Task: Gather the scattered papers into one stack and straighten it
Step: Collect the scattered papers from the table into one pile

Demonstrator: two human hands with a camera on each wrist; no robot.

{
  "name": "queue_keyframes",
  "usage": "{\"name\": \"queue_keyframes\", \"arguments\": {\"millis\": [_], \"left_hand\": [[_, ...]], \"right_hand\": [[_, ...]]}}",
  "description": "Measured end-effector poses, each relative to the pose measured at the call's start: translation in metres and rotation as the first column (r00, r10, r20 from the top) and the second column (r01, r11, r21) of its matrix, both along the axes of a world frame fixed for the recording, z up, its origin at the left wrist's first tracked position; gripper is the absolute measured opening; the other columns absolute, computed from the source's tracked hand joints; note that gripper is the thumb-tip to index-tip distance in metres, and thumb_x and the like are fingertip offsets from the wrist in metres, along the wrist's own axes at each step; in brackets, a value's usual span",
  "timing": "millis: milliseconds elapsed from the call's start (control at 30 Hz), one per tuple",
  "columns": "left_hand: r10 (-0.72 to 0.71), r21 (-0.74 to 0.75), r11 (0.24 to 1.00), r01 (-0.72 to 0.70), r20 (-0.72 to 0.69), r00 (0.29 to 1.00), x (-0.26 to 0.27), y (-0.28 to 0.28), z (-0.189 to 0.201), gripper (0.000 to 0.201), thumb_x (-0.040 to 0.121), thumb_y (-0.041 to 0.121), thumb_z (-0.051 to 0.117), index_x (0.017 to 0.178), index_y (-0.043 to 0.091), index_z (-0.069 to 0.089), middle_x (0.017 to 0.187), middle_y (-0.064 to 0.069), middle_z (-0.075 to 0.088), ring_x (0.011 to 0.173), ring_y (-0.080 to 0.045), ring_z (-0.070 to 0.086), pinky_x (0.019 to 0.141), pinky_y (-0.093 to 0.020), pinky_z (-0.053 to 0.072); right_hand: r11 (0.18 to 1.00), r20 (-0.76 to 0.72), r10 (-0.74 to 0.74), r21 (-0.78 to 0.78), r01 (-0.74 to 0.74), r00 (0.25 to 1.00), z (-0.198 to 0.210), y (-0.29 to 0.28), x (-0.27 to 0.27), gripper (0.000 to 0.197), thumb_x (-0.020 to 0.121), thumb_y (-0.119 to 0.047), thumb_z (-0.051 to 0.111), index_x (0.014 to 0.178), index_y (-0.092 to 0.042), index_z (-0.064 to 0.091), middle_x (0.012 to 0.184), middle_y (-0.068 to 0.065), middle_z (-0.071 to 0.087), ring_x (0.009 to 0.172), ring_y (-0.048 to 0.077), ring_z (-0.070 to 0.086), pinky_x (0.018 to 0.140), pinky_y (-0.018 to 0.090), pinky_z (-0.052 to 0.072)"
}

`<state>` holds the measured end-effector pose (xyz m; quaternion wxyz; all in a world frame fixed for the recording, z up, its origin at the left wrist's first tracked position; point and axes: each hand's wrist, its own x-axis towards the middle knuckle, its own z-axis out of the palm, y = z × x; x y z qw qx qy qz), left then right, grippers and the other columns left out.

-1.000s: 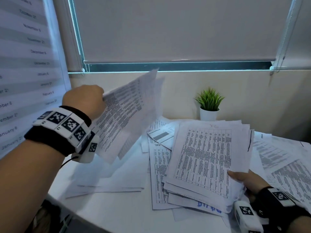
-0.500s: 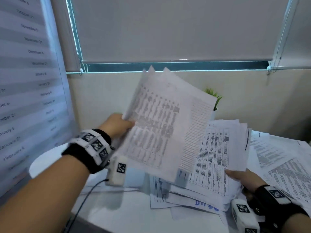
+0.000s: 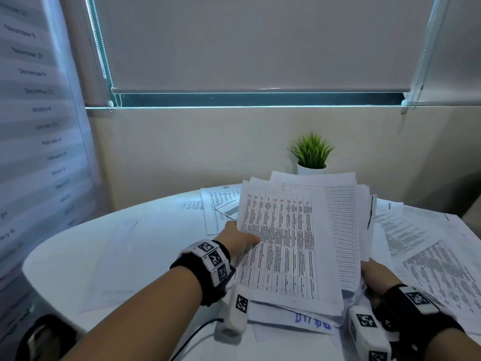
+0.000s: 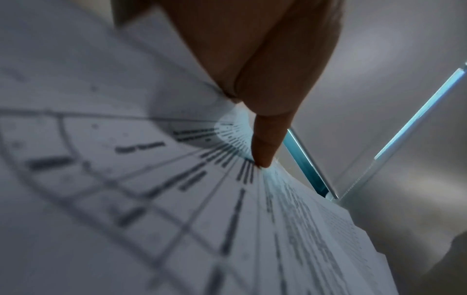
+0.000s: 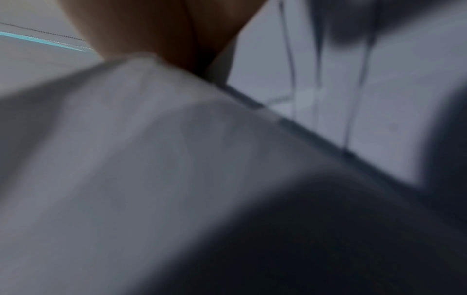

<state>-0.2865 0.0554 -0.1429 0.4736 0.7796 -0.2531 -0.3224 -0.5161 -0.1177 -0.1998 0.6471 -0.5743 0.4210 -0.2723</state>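
A thick, uneven stack of printed papers lies on the white round table. My left hand pinches the stack's top sheets at their left edge, thumb on top and fingers underneath. In the left wrist view a fingertip presses on the printed table of the top sheet. My right hand grips the stack's near right edge, its fingers hidden under the paper. The right wrist view is blurred, showing only paper and part of the hand.
More loose sheets spread over the table's right side, and a few stick out behind the stack at the left. Faint sheets lie on the left part. A small potted plant stands by the wall.
My left hand has carried its sheets from up at the left down and to the right, onto the stack. The right hand has stayed at the stack's right edge.
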Motion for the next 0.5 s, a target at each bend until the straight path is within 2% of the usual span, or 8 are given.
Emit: {"name": "queue_keyframes", "arguments": {"millis": [67, 100, 167, 200, 267, 367, 467, 500], "left_hand": [[-0.089, 0.084, 0.993, 0.086, 0.037, 0.995, 0.001, 0.0, -0.002, 0.051, 0.082, 0.037, 0.074, 0.121, 0.007, 0.059, 0.111, -0.012, 0.07, 0.096, -0.028, 0.069, 0.084, -0.042, 0.057], [-0.118, 0.105, 0.988, 0.113, 0.045, 0.992, 0.0, 0.0, -0.003, 0.049, 0.081, 0.04, 0.073, 0.117, 0.009, 0.063, 0.111, -0.011, 0.071, 0.099, -0.03, 0.069, 0.091, -0.045, 0.055], [-0.136, 0.062, 0.989, 0.133, 0.052, 0.989, -0.004, 0.0, -0.006, 0.037, 0.084, 0.03, 0.074, 0.115, 0.01, 0.066, 0.107, -0.007, 0.073, 0.099, -0.028, 0.069, 0.094, -0.044, 0.054], [-0.136, 0.024, 0.991, 0.135, 0.065, 0.989, -0.005, -0.001, -0.008, 0.033, 0.086, 0.023, 0.073, 0.114, 0.01, 0.066, 0.106, -0.007, 0.073, 0.098, -0.026, 0.07, 0.093, -0.043, 0.055], [-0.124, -0.036, 0.991, 0.128, 0.087, 0.988, -0.006, -0.005, -0.013, 0.031, 0.085, 0.015, 0.074, 0.114, 0.01, 0.065, 0.106, -0.007, 0.074, 0.097, -0.026, 0.07, 0.092, -0.043, 0.056], [-0.099, -0.098, 0.989, 0.106, 0.074, 0.992, -0.01, -0.006, -0.017, 0.032, 0.083, 0.009, 0.075, 0.113, 0.01, 0.063, 0.103, -0.008, 0.074, 0.093, -0.025, 0.072, 0.085, -0.041, 0.059], [-0.064, -0.139, 0.988, 0.07, 0.05, 0.997, -0.013, -0.006, -0.02, 0.047, 0.074, 0.012, 0.082, 0.115, 0.01, 0.059, 0.103, -0.009, 0.073, 0.093, -0.027, 0.072, 0.084, -0.044, 0.059], [-0.066, -0.113, 0.991, 0.077, 0.099, 0.993, -0.012, -0.006, -0.02, 0.056, 0.069, 0.021, 0.085, 0.117, 0.012, 0.058, 0.105, -0.008, 0.072, 0.094, -0.027, 0.071, 0.086, -0.046, 0.059]], "right_hand": [[1.0, 0.039, -0.003, 0.03, 0.002, 0.999, 0.0, 0.001, 0.0, 0.013, 0.092, -0.005, 0.052, 0.101, 0.002, 0.06, 0.077, 0.014, 0.065, 0.077, 0.03, 0.058, 0.074, 0.038, 0.046], [0.999, 0.016, -0.031, 0.038, 0.03, 0.999, 0.002, 0.002, 0.0, 0.027, 0.091, -0.018, 0.059, 0.106, 0.004, 0.059, 0.076, 0.015, 0.065, 0.079, 0.03, 0.058, 0.075, 0.037, 0.046], [0.995, 0.071, -0.066, 0.084, 0.06, 0.995, -0.005, -0.003, 0.0, 0.076, 0.068, -0.057, 0.074, 0.118, -0.001, 0.061, 0.084, 0.01, 0.073, 0.093, 0.033, 0.061, 0.089, 0.045, 0.049], [0.99, 0.162, -0.072, 0.13, 0.051, 0.984, -0.009, -0.005, 0.001, 0.08, 0.064, -0.066, 0.071, 0.121, -0.01, 0.063, 0.096, 0.007, 0.075, 0.102, 0.033, 0.063, 0.096, 0.05, 0.046], [0.984, 0.287, -0.098, 0.168, 0.051, 0.953, -0.005, -0.002, 0.003, 0.065, 0.076, -0.073, 0.056, 0.123, -0.029, 0.062, 0.118, 0.003, 0.069, 0.11, 0.028, 0.062, 0.097, 0.053, 0.045], [0.995, 0.26, 0.017, 0.087, -0.041, 0.966, 0.005, 0.009, 0.001, 0.047, 0.076, -0.052, 0.068, 0.113, -0.023, 0.066, 0.106, 0.004, 0.074, 0.101, 0.026, 0.065, 0.098, 0.044, 0.044], [0.994, 0.077, 0.108, 0.008, -0.109, 0.991, 0.003, 0.013, 0.002, 0.085, 0.036, -0.037, 0.09, 0.113, -0.011, 0.065, 0.102, 0.013, 0.073, 0.101, 0.035, 0.065, 0.103, 0.049, 0.043], [0.995, 0.053, 0.096, -0.009, -0.096, 0.994, 0.001, 0.01, 0.002, 0.082, 0.038, -0.028, 0.09, 0.113, -0.006, 0.064, 0.102, 0.018, 0.071, 0.102, 0.039, 0.064, 0.102, 0.05, 0.043]]}}
